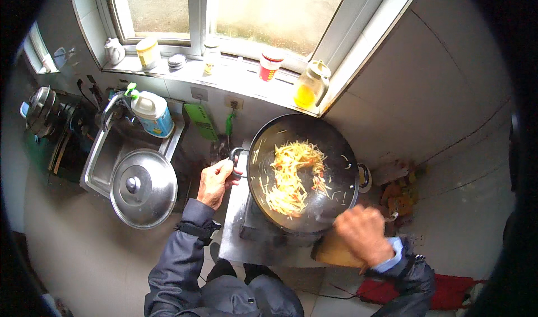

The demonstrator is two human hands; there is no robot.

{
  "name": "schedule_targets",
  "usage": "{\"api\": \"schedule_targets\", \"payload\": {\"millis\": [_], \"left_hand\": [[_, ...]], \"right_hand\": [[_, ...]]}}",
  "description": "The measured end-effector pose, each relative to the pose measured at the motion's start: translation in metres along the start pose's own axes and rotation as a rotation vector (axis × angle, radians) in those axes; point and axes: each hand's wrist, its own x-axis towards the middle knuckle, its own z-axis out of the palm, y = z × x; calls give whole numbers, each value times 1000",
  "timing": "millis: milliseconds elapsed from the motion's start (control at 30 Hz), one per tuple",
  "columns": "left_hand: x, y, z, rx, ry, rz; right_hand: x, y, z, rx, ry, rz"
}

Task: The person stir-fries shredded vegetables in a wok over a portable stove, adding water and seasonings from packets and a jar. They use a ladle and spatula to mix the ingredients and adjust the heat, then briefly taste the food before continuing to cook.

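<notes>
My left hand (213, 185) grips the left loop handle (237, 161) of a dark wok (334, 138) on the stove. Pale yellow shreds (290, 161), like shredded potato with some reddish pieces, lie in a curved heap left of the wok's middle. Stray shreds cling to its wall. Over the lower right rim, my right hand (363, 233) is closed around a cooking utensil (393, 217); its handle end sticks out to the right. The utensil's other end, low in the wok, is blurred, so its shape is unclear.
A steel lid (145, 188) rests across the sink (94, 170); a large detergent jug (152, 114) stands behind it. Jars and an oil jug (311, 85) line the windowsill (243, 81). A wooden board (336, 252) lies beneath my right hand. A green cleaver-shaped item (201, 121) hangs on the wall.
</notes>
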Motion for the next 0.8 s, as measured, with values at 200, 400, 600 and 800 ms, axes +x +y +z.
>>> {"api": "schedule_targets", "payload": {"millis": [200,400,600,800], "left_hand": [[1,0,1,2,25,-12],[0,0,1,2,-2,11],[-4,4,9,-19,60,5],[-4,8,12,-19,78,10]], "right_hand": [[68,12,63,77,-70,205],[39,112,61,127,-385,682],[114,119,91,459,-333,566],[108,82,53,277,-209,354]]}}
